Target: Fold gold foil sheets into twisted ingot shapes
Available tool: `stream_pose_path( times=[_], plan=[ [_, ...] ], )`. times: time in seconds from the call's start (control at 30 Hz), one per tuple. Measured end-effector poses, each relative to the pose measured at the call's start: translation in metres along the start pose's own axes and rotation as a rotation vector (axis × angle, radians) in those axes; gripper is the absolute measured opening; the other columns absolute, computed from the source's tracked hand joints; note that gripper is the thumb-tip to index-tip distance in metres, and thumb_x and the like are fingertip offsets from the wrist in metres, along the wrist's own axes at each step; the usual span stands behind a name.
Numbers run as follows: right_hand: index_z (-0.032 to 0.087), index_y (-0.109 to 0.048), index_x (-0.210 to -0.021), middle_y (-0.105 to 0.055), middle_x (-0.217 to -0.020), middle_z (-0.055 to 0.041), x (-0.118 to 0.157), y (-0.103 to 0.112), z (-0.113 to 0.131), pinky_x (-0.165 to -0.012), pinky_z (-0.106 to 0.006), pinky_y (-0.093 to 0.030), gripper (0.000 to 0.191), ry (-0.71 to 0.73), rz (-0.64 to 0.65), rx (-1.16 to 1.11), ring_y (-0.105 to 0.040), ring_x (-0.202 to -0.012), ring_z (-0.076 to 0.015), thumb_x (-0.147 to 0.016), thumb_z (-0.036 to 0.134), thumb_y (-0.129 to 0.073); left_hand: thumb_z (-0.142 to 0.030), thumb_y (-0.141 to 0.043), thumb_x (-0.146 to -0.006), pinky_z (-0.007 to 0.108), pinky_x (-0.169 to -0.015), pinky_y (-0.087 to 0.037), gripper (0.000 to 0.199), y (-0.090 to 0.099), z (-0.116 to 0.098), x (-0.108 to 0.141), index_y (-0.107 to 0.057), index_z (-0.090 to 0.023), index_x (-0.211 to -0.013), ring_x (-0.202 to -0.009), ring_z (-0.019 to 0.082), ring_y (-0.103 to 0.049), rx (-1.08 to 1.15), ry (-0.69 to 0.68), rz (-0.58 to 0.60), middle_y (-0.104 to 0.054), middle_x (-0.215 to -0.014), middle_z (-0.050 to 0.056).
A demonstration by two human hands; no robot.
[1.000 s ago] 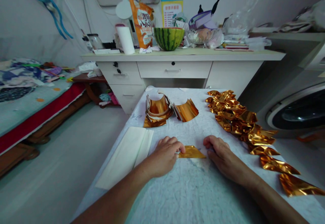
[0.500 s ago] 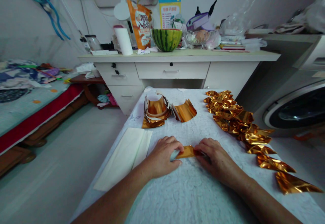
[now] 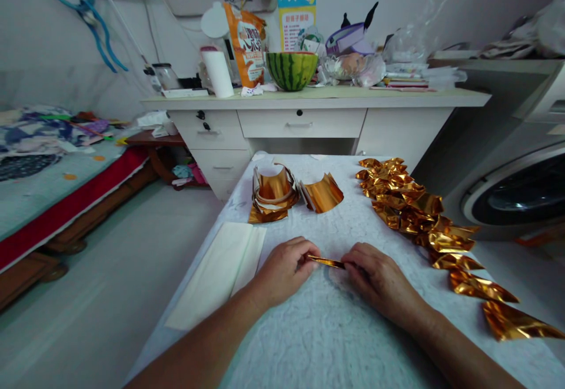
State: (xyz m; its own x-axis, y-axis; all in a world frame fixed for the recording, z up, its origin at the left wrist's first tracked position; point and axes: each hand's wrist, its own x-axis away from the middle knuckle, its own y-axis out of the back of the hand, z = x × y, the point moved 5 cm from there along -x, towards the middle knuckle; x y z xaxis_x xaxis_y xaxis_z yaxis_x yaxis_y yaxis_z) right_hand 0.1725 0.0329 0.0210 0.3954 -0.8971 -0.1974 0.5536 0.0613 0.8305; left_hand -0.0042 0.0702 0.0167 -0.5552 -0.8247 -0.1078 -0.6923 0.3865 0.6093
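The left hand (image 3: 289, 270) pinches one end of a thin gold strip (image 3: 327, 262), its fingers close together. The right hand (image 3: 382, 277) has its fingers closed on the other end. The strip is between the hands, over the near part of the cloth-covered table (image 3: 304, 342). White paper (image 3: 216, 274) lies left of the left hand. Farther back sit a round bundle of gold sheets (image 3: 274, 192) and a curved gold stack (image 3: 323, 193). Shiny folded gold pieces (image 3: 406, 203) make a row on the right. On the back table (image 3: 273, 102), a jar (image 3: 166, 76) and an orange bag (image 3: 248, 50) stand up; I can't tell what's inside them. A purple basket (image 3: 346, 39) holds something pale.
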Motion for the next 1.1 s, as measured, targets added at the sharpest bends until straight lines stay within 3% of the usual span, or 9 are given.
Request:
stream_pose_path(
  times=[0.3,0.53,0.77,0.9,1.03,1.1],
  plan=[
    [0.02,-0.059,-0.08,-0.063,-0.072,-0.0009,0.001,0.001,0.0,-0.059,-0.025,-0.04,0.025,-0.104,0.024,-0.098,-0.059,-0.065,-0.015,-0.096,0.025,-0.04,-0.015,-0.056,-0.084,0.025,-0.073,-0.044,0.01,0.005,-0.007,0.001,-0.065,-0.019,-0.087,-0.081,0.015,-0.059,0.055,-0.009,-0.045,-0.062,-0.087,0.001],
    [0.02,-0.059,-0.078,-0.059,-0.065,0.002,0.001,-0.001,0.002,-0.055,-0.023,-0.038,0.025,-0.122,0.105,-0.201,-0.054,-0.058,-0.0121,-0.095,0.025,-0.041,-0.015,-0.059,-0.081,0.023,-0.069,-0.045,0.021,0.003,-0.003,0.003,-0.059,-0.02,-0.102,-0.073,0.013,-0.059,0.18,0.057,-0.098,-0.063,-0.078,-0.003],
    [0.021,-0.058,-0.083,-0.063,-0.076,-0.0013,0.002,0.003,0.001,-0.06,-0.025,-0.042,0.018,-0.107,-0.019,-0.147,-0.058,-0.067,-0.0148,-0.094,0.024,-0.045,-0.012,-0.061,-0.077,0.026,-0.076,-0.048,0.022,0.003,0.001,0.003,-0.057,-0.02,-0.097,-0.081,0.014,-0.06,0.218,0.069,-0.172,-0.063,-0.087,-0.001],
    [0.021,-0.059,-0.097,-0.066,-0.083,-0.003,0.003,0.002,-0.008,-0.063,-0.028,-0.045,0.011,-0.167,-0.081,-0.128,-0.06,-0.071,-0.0171,-0.091,0.025,-0.05,-0.007,-0.062,-0.073,0.029,-0.082,-0.05,0.029,-0.001,0.008,0.002,-0.056,-0.02,-0.098,-0.09,0.015,-0.062,0.288,0.093,-0.169,-0.064,-0.098,0.001],
    [0.021,-0.054,-0.119,-0.067,-0.091,-0.0052,0.004,-0.002,-0.018,-0.069,-0.032,-0.048,0.031,-0.199,-0.119,-0.121,-0.062,-0.079,-0.0197,-0.088,0.022,-0.052,-0.007,-0.064,-0.071,0.03,-0.082,-0.052,0.034,-0.005,0.01,0.002,-0.054,-0.02,-0.101,-0.091,0.016,-0.063,0.342,0.119,-0.138,-0.064,-0.1,0.002],
    [0.02,-0.054,-0.12,-0.066,-0.092,-0.0055,0.004,-0.003,-0.019,-0.071,-0.033,-0.049,0.033,-0.194,-0.125,-0.098,-0.062,-0.081,-0.0201,-0.087,0.02,-0.053,-0.006,-0.063,-0.072,0.029,-0.08,-0.052,0.03,-0.004,0.009,0.002,-0.055,-0.02,-0.098,-0.089,0.015,-0.063,0.333,0.117,-0.139,-0.064,-0.095,0.001]
  ],
)
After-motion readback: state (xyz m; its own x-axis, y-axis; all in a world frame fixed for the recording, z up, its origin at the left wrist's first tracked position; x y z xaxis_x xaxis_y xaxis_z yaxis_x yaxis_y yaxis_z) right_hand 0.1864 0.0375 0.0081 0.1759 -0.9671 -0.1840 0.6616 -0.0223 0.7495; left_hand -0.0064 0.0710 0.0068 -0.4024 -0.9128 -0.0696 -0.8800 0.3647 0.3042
